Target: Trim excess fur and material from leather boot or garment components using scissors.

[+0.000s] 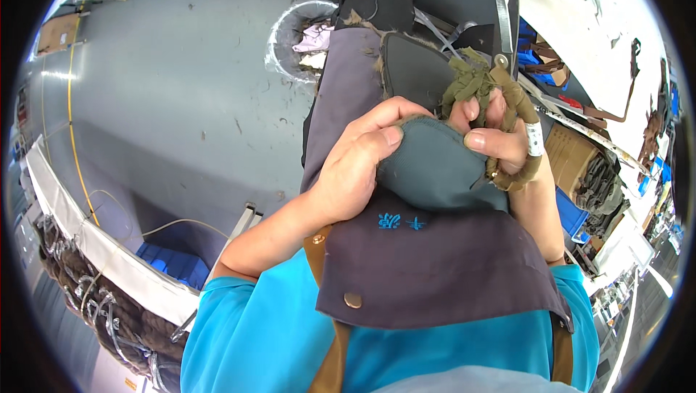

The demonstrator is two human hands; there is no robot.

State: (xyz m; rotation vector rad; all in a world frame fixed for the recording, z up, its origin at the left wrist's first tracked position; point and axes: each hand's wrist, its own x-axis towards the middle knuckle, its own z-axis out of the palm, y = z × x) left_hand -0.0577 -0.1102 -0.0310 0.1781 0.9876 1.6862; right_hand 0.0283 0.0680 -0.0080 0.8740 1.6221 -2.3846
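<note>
A dark grey-green, softly curved fabric piece (438, 164) with a stitched edge is held up in front of my chest. My left hand (355, 157) is closed on its left edge, thumb on top and fingers behind. At its upper right edge, my right hand (500, 139) pinches with thumb and fingertips. Scissors (505, 27) hang on that same hand, their cloth-wrapped handle looped round it and the parted blades pointing away from me. Frayed olive cloth (470, 77) bunches on the handle. Beyond the hands, a similar dark panel (415, 67) lies on my lap.
I wear a dark apron (442, 270), its lap dotted with fibre scraps. A clear-lined bin (283, 41) with cloth scraps stands beyond my left knee. To the right runs a white-covered table (580, 30), with blue crates (569, 212) below. Another blue crate (174, 266) sits at lower left.
</note>
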